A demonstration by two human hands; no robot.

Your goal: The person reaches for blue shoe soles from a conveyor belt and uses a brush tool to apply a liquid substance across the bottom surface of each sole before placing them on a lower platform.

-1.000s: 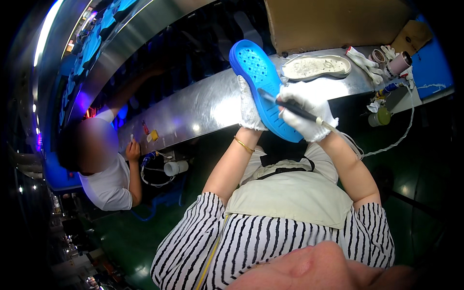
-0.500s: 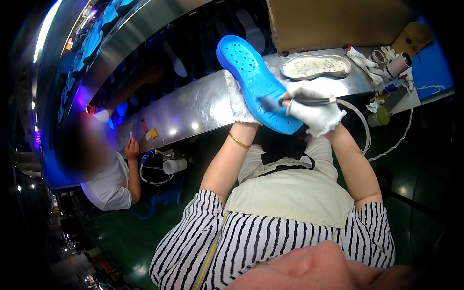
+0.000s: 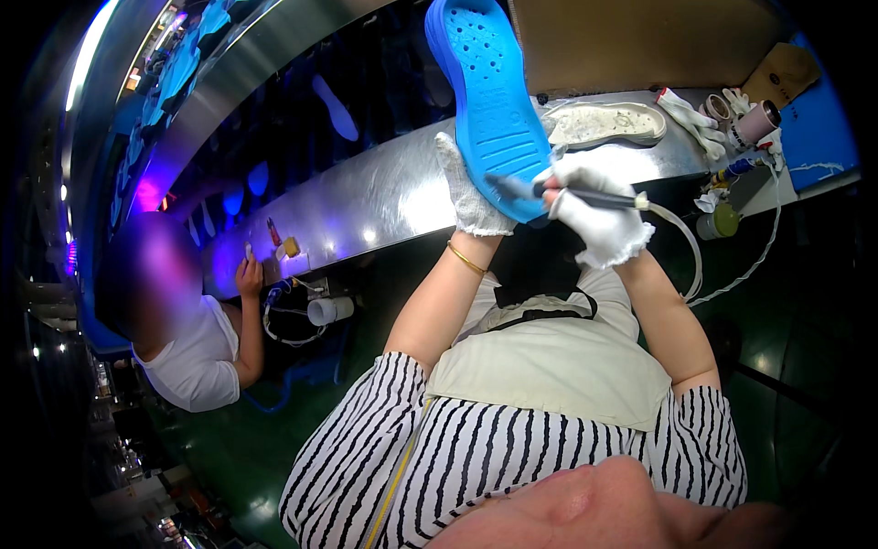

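Observation:
A large blue shoe sole [image 3: 497, 114] is tilted up in front of me, its holed end far away and its ridged end near me. My left hand [image 3: 477, 209], in a white knit glove, grips the sole's near end from the left and below; some of its fingers are hidden behind it. My right hand [image 3: 599, 229], also gloved with bare fingertips showing, is closed round the dark handle of a brush [image 3: 594, 197]. The brush's blurred bristles lie over the inside of the sole's near end. A pale hose [image 3: 686, 242] runs from the handle's back end.
On the metal bench [image 3: 366, 206] beyond lie an off-white shoe sole [image 3: 611, 123], spare gloves [image 3: 690, 126] and a pink cup [image 3: 757, 123]. A cardboard box [image 3: 640, 46] stands behind. A conveyor carrying soles [image 3: 336, 108] runs past. At left, a co-worker [image 3: 197, 357] sits by the bench.
The blue sole has swung more upright and moved away from me, with my left hand shifting slightly right. The brush has moved to the sole's near end. Soles on the conveyor have shifted.

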